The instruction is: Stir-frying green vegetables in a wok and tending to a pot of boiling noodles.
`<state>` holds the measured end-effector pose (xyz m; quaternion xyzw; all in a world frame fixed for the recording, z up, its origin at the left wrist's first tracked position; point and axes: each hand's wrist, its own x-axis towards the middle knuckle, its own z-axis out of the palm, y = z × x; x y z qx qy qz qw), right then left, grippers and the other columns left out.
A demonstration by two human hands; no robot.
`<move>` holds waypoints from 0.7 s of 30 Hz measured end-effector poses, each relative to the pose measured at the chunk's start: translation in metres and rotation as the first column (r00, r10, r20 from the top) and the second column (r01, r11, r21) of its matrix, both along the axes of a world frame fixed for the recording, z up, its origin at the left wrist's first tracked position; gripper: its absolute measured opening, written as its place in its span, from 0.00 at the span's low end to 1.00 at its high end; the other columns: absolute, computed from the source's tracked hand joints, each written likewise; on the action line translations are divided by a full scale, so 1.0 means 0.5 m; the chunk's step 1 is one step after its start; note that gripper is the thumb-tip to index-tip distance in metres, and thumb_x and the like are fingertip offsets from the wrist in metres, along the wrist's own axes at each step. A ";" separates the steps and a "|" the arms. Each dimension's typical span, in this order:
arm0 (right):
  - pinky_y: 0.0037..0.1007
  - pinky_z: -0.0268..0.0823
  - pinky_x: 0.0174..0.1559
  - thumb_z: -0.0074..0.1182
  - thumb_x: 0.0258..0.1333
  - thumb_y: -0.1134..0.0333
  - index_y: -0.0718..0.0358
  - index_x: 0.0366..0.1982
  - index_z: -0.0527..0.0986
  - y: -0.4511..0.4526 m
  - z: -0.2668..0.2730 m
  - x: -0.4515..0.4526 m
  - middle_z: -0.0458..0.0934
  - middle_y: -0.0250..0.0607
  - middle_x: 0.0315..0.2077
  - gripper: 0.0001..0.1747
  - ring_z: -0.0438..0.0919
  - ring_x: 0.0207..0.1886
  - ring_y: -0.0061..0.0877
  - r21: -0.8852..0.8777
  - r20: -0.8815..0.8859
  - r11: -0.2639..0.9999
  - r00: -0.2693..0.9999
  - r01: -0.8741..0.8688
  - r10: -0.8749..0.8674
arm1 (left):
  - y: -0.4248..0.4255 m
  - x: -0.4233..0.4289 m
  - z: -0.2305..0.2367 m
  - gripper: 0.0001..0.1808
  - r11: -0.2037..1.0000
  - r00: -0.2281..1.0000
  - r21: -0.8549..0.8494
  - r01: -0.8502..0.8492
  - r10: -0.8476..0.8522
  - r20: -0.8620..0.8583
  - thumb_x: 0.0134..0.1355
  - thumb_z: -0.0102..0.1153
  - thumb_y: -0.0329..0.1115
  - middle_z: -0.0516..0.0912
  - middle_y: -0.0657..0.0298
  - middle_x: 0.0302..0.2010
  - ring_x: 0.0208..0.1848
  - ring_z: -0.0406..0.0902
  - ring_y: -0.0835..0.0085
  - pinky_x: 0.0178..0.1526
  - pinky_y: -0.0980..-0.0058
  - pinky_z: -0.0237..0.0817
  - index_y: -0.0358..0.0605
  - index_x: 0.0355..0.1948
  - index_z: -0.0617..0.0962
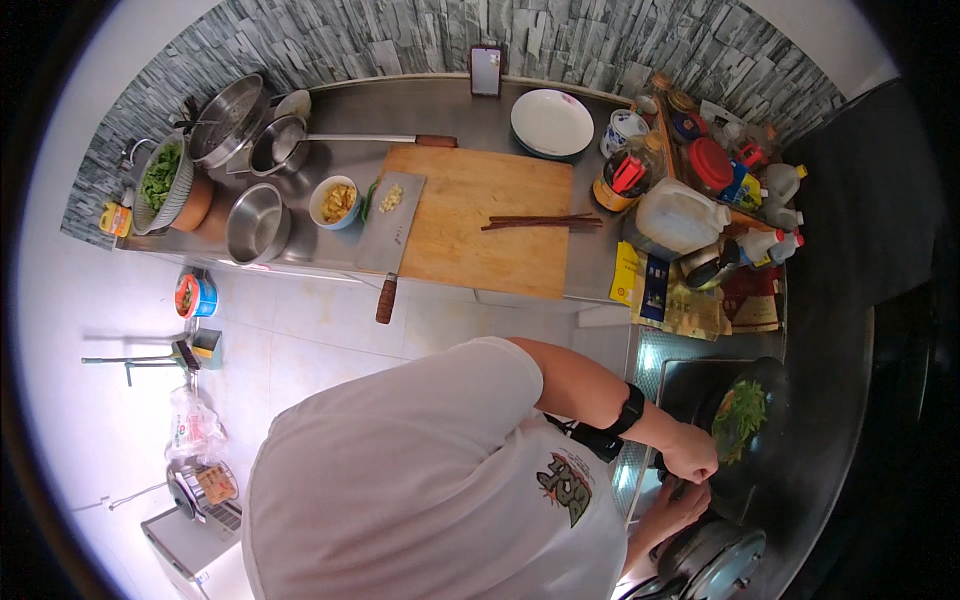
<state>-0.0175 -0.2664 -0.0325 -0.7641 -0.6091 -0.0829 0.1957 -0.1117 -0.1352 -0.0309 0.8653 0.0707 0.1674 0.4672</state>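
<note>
My left hand [688, 451], with a black band above its wrist, is curled at the near rim of a dark wok [772, 435]. Cut green vegetables [741, 416] with a few orange bits lie in the wok. My right hand [679, 508] is just below the left, close to it, fingers bent around or beside something dark. What either hand grips is hidden by the fingers. A pot with a glass lid [724, 574] stands near my right hand on the stove side.
A cleaver [391, 232] bearing chopped garlic overlaps a wooden cutting board [480, 262], its handle past the counter edge. Chopsticks [540, 221], a white plate [551, 124], a bowl of yellow pieces [337, 202] and steel bowls [257, 225] sit there. Bottles and a plastic jug [675, 214] crowd the corner.
</note>
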 end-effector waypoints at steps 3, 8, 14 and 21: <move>0.41 0.61 0.49 0.59 0.45 0.69 0.67 0.50 0.67 0.007 -0.015 -0.013 0.70 0.53 0.45 0.28 0.69 0.48 0.45 0.083 -0.109 0.996 0.994 -0.011 0.020 | 0.000 -0.011 0.015 0.25 0.998 0.998 -0.034 0.060 -0.060 -0.011 0.61 0.44 0.53 0.81 0.53 0.31 0.37 0.76 0.55 0.40 0.62 0.65 0.41 0.32 0.81; 0.31 0.62 0.51 0.53 0.48 0.77 0.68 0.52 0.65 0.031 0.031 -0.057 0.70 0.49 0.48 0.26 0.71 0.50 0.36 0.164 -0.454 0.986 0.886 -0.024 0.097 | -0.007 -0.003 -0.006 0.28 0.988 0.988 -0.028 0.151 -0.151 0.013 0.62 0.42 0.54 0.81 0.52 0.33 0.39 0.76 0.55 0.41 0.63 0.65 0.40 0.31 0.81; 0.28 0.65 0.46 0.48 0.51 0.80 0.70 0.50 0.66 0.023 0.008 -0.030 0.73 0.48 0.43 0.21 0.73 0.45 0.33 0.041 -0.526 0.999 0.849 -0.031 0.047 | -0.008 -0.011 -0.002 0.26 0.992 0.995 -0.084 0.099 -0.098 0.010 0.62 0.43 0.53 0.81 0.55 0.33 0.39 0.76 0.57 0.42 0.65 0.65 0.40 0.32 0.82; 0.29 0.66 0.43 0.48 0.52 0.79 0.72 0.47 0.67 0.025 0.043 -0.065 0.74 0.50 0.40 0.18 0.75 0.41 0.32 -0.098 -0.476 0.993 0.874 0.060 -0.099 | -0.004 0.014 -0.030 0.25 0.986 0.981 -0.074 0.148 -0.137 0.134 0.62 0.45 0.51 0.81 0.53 0.34 0.40 0.76 0.57 0.42 0.66 0.65 0.39 0.33 0.81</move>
